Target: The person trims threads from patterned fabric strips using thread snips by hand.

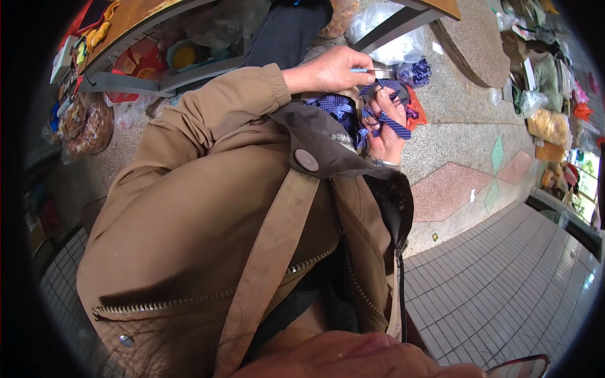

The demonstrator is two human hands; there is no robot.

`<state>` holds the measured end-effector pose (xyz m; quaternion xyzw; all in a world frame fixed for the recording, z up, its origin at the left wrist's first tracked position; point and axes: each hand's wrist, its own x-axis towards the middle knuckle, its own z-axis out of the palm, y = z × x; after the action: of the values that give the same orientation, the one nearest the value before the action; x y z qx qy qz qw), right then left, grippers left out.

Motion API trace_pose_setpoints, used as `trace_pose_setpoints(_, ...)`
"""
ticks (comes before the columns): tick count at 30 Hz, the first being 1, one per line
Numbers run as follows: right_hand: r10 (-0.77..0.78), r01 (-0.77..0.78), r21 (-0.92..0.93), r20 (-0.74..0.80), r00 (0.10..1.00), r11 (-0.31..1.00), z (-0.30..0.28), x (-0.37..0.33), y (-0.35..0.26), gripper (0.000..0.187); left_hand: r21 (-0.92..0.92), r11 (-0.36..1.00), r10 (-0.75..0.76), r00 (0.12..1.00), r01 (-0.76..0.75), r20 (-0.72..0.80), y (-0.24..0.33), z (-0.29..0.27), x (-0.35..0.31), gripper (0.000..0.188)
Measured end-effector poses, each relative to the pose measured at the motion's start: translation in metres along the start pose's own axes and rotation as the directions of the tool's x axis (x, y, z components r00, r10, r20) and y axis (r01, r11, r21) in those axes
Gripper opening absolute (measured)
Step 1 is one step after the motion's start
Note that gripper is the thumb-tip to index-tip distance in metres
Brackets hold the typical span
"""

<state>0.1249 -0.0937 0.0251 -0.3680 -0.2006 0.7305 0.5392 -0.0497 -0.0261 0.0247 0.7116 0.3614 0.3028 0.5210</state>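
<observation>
My left hand [329, 68] is closed around a slim tool [380, 70] with a blue handle and a metal end, whose exact kind I cannot make out. Just below and to its right, my right hand [386, 148] grips dark blue and purple striped fabric strips [398, 128], which loop between the fingers. The tool's metal end is close to the strips. More of the striped fabric [337, 106] lies bunched over my lap, beside the dark apron [318, 142]. The apron hides part of this bundle and my right forearm.
A wooden table [126, 28] on metal legs stands at the upper left, with a red container [140, 60] beneath it. Another table edge [435, 6] juts in at the top. A white plastic bag [387, 31] and a small bag of purple strips [417, 72] lie beyond my hands. Several bagged goods [548, 126] line the right.
</observation>
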Motion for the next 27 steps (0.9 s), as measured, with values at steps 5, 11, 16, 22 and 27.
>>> trace_pose_setpoints(5, 0.009, -0.01, -0.02, -0.018, 1.0, 1.0, -0.003, 0.0, 0.0, 0.007, 0.052, 0.998, 0.023, 1.0, -0.024, 0.02, -0.004, -0.009, 0.005, 0.021)
trace_pose_setpoints(11, -0.008, 0.006, -0.055, -0.047, 0.999, 0.998, 0.001, -0.004, -0.002, 0.008, 0.16, 0.985, 0.078, 0.996, -0.071, -0.039, -0.007, -0.01, 0.009, 0.024)
trace_pose_setpoints(16, -0.111, 0.07, -0.222, -0.182, 0.977, 0.973, 0.007, -0.002, 0.001, 0.009, 0.342, 0.937, 0.112, 0.987, -0.067, -0.113, 0.002, -0.011, -0.004, 0.035)
trace_pose_setpoints(22, -0.169, 0.109, -0.287, -0.192, 0.967, 0.952, 0.007, -0.001, 0.002, 0.008, 0.469, 0.871, 0.177, 0.984, -0.146, -0.022, 0.008, -0.006, -0.006, 0.03)
trace_pose_setpoints(27, -0.137, 0.092, -0.228, -0.19, 0.972, 0.969, 0.011, -0.004, 0.0, 0.008, 0.421, 0.885, 0.253, 0.965, -0.2, -0.073, -0.002, -0.004, -0.007, 0.028)
